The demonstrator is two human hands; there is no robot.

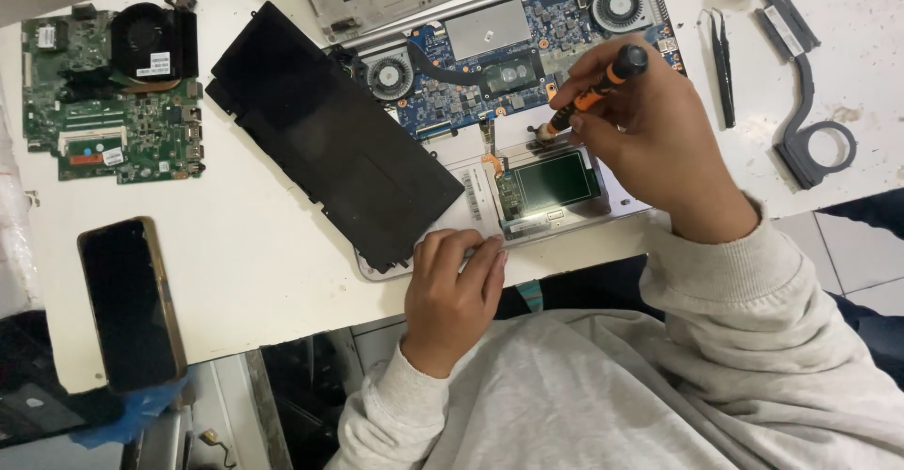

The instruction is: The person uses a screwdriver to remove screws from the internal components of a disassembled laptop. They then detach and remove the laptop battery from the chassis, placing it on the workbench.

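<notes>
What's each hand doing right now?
Left hand: holding nothing, fingers curled on the laptop's front edge.
Right hand: closed around an orange-black screwdriver.

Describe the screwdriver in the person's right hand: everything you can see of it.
The screwdriver is a slim precision type with an orange handle, black grip bands and a rounded black cap at the top. It looks like plastic with a thin metal shaft. The right hand grips it, fingers wrapped round the handle. It leans, cap up and to the right, tip down and to the left. The tip meets the opened laptop just above the green touchpad board, below the blue mainboard. The tip's shape is too small to tell.
</notes>
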